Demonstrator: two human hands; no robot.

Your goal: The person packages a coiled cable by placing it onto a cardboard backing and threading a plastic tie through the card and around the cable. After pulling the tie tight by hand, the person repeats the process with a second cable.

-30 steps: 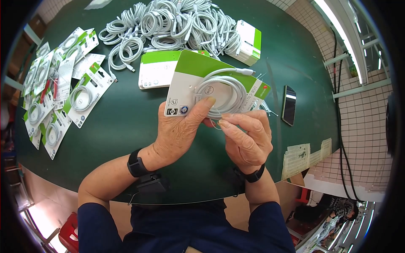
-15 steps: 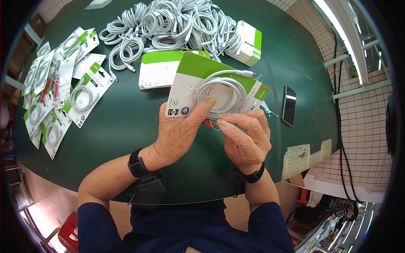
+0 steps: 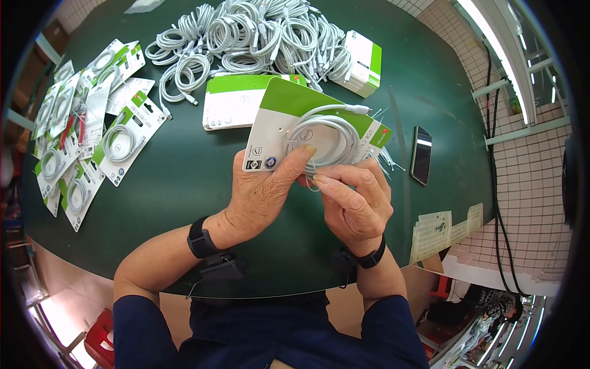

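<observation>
A white and green packaging card (image 3: 267, 126) is held tilted over the table by my left hand (image 3: 258, 194), whose thumb presses a coiled grey-white USB cable (image 3: 353, 140) flat against it. One end of the cable, with its plug, reaches toward the card's right corner. At the coil's lower edge loops a thin white tie (image 3: 314, 188). My right hand (image 3: 358, 203) pinches this tie between thumb and forefinger, close to my left thumb. My left fingers are hidden behind the card.
Loose coiled cables (image 3: 264, 37) are heaped at the back. A flat card stack (image 3: 227, 107) and an upright stack (image 3: 362, 61) stand before them. Finished-looking carded cables (image 3: 120, 144) and red-handled pliers (image 3: 81, 128) lie left; several thin white ties (image 3: 390, 161) and a phone (image 3: 421, 155) lie right.
My right hand has shifted slightly left, still pinching the tie. The card has turned very slightly in my left hand, and the tie shows more across the coil's lower edge.
</observation>
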